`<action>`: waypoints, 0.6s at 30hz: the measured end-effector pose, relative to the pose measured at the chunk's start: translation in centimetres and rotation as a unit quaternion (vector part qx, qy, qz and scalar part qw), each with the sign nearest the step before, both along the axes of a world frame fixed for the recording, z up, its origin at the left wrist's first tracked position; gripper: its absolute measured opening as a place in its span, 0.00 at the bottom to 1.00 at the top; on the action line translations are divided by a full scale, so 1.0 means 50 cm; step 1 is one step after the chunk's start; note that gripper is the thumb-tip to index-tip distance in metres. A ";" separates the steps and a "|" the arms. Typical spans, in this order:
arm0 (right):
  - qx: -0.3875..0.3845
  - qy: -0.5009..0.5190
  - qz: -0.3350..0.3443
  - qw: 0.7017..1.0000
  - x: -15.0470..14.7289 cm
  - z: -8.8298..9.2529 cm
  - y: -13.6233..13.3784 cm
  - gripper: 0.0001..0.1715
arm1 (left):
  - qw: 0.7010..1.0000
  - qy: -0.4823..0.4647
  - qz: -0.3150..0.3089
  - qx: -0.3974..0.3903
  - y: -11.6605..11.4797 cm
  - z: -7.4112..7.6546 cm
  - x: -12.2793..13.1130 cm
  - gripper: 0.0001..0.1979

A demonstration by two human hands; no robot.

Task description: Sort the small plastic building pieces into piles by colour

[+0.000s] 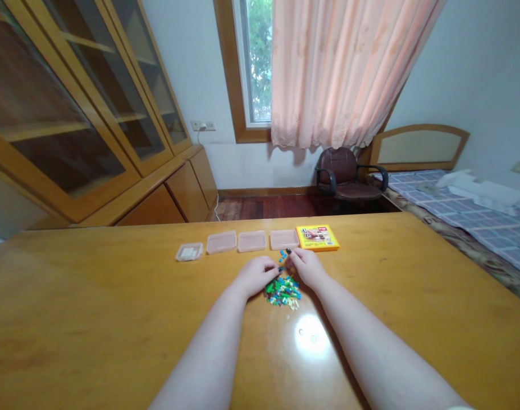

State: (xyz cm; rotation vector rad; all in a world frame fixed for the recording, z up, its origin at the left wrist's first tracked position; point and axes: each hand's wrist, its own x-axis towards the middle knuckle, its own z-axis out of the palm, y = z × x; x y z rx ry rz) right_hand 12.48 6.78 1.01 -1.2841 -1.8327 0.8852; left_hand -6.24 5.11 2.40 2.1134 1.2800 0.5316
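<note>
A small heap of tiny coloured bricks (282,291), green, blue and yellow, lies on the wooden table (93,296) between my hands. My left hand (257,274) rests at the heap's left edge, fingers curled over some pieces. My right hand (304,265) sits at the heap's upper right with fingers bent, fingertips close to a few blue pieces (281,256) set apart from the heap. What either hand pinches is too small to name.
Beyond the heap stand a small clear lidded box (189,251), three shallow clear trays (251,241) and a yellow toy box (318,237). Cabinets line the left wall. A chair (349,176) and a bed (477,216) lie behind the table.
</note>
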 end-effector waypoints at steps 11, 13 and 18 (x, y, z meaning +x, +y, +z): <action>-0.044 0.081 0.055 0.994 -0.001 0.000 -0.009 0.24 | 0.999 0.000 -0.048 0.001 -0.004 0.008 0.000 0.12; -0.039 0.059 0.076 0.995 -0.003 0.002 -0.012 0.24 | 0.999 0.001 -0.033 0.008 -0.001 0.003 0.002 0.12; 0.013 0.022 0.021 0.999 0.001 0.000 -0.001 0.22 | 1.000 0.000 -0.005 0.004 0.002 -0.004 0.005 0.12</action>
